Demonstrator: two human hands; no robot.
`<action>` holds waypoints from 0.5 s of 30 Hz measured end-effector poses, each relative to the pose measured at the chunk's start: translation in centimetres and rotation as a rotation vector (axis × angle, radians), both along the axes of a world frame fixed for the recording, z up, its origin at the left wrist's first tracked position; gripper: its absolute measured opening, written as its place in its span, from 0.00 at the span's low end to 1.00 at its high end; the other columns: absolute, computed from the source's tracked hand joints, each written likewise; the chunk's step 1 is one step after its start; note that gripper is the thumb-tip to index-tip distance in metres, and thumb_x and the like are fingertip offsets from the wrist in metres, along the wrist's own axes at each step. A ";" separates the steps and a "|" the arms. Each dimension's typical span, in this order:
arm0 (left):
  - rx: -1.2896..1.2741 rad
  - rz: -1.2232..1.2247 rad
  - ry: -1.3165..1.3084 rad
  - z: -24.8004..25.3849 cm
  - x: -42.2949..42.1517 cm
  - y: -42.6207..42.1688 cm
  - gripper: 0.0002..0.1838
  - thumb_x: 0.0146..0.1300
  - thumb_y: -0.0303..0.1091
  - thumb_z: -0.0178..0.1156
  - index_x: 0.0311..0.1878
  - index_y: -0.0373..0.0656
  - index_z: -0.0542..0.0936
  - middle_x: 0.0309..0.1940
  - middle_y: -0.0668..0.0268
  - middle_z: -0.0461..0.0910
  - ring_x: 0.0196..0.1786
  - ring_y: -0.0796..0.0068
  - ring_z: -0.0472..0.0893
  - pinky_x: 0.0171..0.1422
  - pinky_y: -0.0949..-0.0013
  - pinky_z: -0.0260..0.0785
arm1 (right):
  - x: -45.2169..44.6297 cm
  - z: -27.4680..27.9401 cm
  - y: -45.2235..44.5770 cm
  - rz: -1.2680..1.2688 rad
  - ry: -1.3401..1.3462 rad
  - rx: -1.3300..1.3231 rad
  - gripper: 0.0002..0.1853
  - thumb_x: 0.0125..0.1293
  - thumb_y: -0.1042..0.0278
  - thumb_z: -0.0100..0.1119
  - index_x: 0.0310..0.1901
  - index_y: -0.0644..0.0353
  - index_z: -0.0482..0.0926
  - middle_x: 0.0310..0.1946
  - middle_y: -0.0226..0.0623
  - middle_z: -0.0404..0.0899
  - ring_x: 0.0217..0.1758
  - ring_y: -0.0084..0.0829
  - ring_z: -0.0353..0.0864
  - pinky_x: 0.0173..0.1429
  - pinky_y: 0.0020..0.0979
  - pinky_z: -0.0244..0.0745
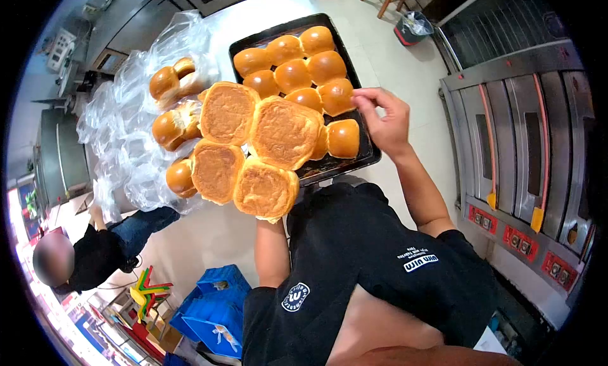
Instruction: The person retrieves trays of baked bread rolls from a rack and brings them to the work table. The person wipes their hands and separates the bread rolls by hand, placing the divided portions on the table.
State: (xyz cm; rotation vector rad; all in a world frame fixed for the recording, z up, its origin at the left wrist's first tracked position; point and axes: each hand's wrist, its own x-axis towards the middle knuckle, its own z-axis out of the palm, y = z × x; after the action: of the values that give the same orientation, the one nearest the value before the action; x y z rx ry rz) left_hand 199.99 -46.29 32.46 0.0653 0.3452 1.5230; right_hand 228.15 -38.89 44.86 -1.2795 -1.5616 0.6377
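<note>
A cluster of joined buns [265, 189] faces the camera with its flat brown undersides. My left forearm runs up beneath it, and the buns hide my left hand and its fingers. Rows of glossy golden buns [292, 75] lie in a black tray [369, 152]. At the tray's right edge, my right hand [382, 116] has its fingers curled and pressed together beside a bun [335, 97]; whether something small is between the fingertips cannot be seen. A single bun [343, 138] sits lower in the tray.
Clear plastic bags [120, 125] and more buns [167, 129] are left of the tray. A person [104, 252] is at lower left, near blue crates [214, 315]. Metal ovens [519, 138] line the right side. A bin [413, 28] stands at the top.
</note>
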 end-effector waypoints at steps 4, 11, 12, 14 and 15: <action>-0.055 -0.049 -0.037 -0.1 -0.5 -2.2 0.33 0.83 0.58 0.47 0.79 0.46 0.66 0.75 0.54 0.72 0.73 0.55 0.76 0.77 0.46 0.73 | -1.8 1.7 -0.5 0.133 -0.165 0.112 0.07 0.67 0.69 0.74 0.39 0.62 0.85 0.35 0.40 0.87 0.36 0.35 0.89 0.41 0.33 0.84; -0.039 -0.081 -0.073 -0.8 -0.8 -1.8 0.34 0.83 0.59 0.46 0.80 0.46 0.65 0.76 0.54 0.71 0.74 0.55 0.75 0.78 0.46 0.72 | -1.8 1.6 0.7 -0.015 -0.276 0.141 0.17 0.68 0.71 0.70 0.58 0.61 0.84 0.43 0.42 0.88 0.39 0.39 0.90 0.44 0.36 0.84; -0.019 -0.097 -0.070 -1.5 -0.7 -0.8 0.34 0.83 0.59 0.46 0.80 0.46 0.65 0.76 0.54 0.71 0.74 0.55 0.75 0.78 0.46 0.72 | -2.2 2.5 -0.1 -0.013 -0.194 0.094 0.20 0.69 0.72 0.69 0.62 0.61 0.83 0.45 0.43 0.88 0.40 0.38 0.90 0.44 0.36 0.84; 0.034 -0.146 0.012 -3.3 -0.4 0.7 0.35 0.83 0.60 0.46 0.81 0.46 0.64 0.76 0.54 0.71 0.74 0.56 0.75 0.78 0.46 0.72 | -2.8 1.2 -1.6 0.338 0.074 -0.100 0.30 0.69 0.64 0.74 0.70 0.62 0.78 0.54 0.46 0.87 0.56 0.38 0.88 0.61 0.37 0.83; 0.069 -0.150 0.083 -3.9 0.1 1.6 0.35 0.83 0.60 0.46 0.81 0.46 0.64 0.76 0.54 0.70 0.74 0.56 0.75 0.78 0.46 0.72 | -3.1 3.2 -2.1 0.568 -0.052 -0.190 0.45 0.62 0.55 0.81 0.77 0.62 0.69 0.66 0.51 0.79 0.71 0.45 0.79 0.75 0.44 0.72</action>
State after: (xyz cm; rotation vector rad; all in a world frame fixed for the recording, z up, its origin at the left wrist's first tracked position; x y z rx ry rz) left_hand 200.04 -44.73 28.54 0.2051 0.3461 1.3855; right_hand 225.05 -40.98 48.02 -0.9841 -1.9611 1.1370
